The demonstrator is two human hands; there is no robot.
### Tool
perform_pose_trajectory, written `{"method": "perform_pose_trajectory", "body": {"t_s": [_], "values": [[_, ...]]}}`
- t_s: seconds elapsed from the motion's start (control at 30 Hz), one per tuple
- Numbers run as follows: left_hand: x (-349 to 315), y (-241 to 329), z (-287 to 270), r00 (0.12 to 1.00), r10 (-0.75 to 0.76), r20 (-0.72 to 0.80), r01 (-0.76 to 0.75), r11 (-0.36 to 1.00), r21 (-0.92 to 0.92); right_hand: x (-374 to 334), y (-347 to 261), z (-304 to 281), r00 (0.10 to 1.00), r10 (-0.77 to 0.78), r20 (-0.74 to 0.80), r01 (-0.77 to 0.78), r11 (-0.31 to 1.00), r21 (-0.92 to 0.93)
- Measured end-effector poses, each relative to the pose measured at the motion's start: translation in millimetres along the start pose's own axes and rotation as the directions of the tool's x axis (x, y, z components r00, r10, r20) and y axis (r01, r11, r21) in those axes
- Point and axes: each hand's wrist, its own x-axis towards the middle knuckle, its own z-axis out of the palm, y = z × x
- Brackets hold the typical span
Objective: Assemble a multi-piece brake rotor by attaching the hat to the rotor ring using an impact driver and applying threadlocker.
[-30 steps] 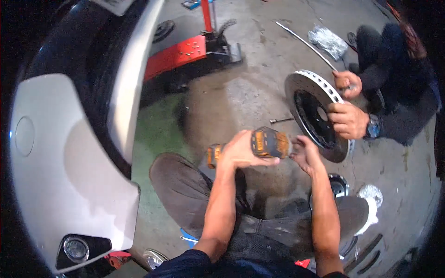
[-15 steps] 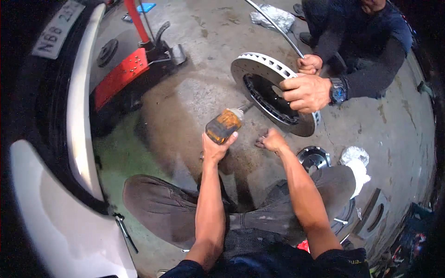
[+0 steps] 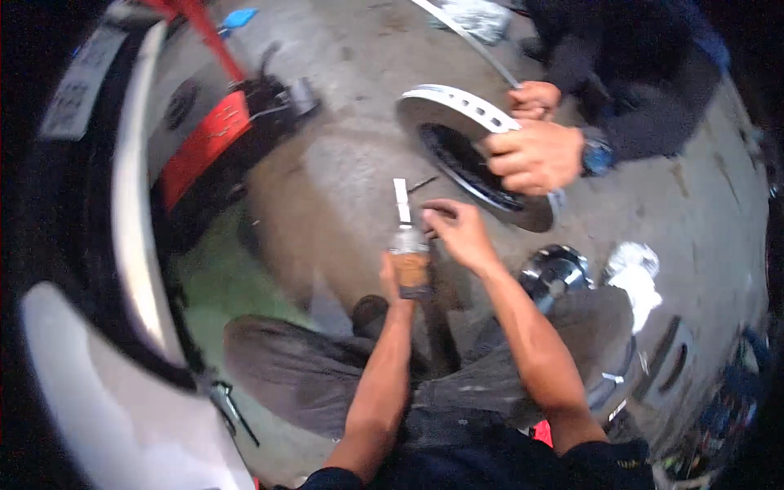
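Note:
My left hand is closed around the grip of an orange and black impact wrench. A long bright socket on its nose points away from me. Just right of the socket is my right hand, its fingers drawn together; anything small between them is blurred. Beyond my hands, a brake disc with a vented rim and black centre stands tilted. A co-worker's hand with a watch grips it. The co-worker's other hand holds a long metal bar.
At left stand a pale car body panel and a red jack or stand. A black hub part, crumpled white wrapping and a dark curved part lie to my right. Clear plastic lies at the back.
The impact wrench has swung from pointing at the disc's centre to pointing straight ahead, away from the disc. My right hand has moved up and left, close to the socket.

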Motion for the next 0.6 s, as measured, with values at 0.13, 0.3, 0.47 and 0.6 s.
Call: {"method": "perform_pose_trajectory", "body": {"t_s": [0.13, 0.3, 0.47, 0.6], "values": [[-12.4, 25.1, 1.5, 0.929, 0.288, 0.234, -0.337, 0.393, 0.855, -9.8, -24.9, 18.1, 0.997, -0.045, 0.057, 0.038, 0.992, 0.119], [-47.4, 115.8, 46.1, 0.981, -0.04, 0.191, -0.187, -0.472, 0.861, -13.0, -34.7, 21.5, 0.987, -0.085, 0.135, 0.073, 0.993, 0.091], [-53.6, 166.7, 107.6, 0.903, 0.417, 0.106, -0.128, 0.024, 0.991, -15.1, -32.0, 23.4, 0.983, -0.093, 0.159, 0.101, 0.994, -0.043], [-39.4, 164.7, 122.0, 0.998, -0.005, 0.063, -0.045, 0.645, 0.763, -21.0, -39.6, 33.0, 0.972, -0.211, 0.1, 0.229, 0.945, -0.232]]}}
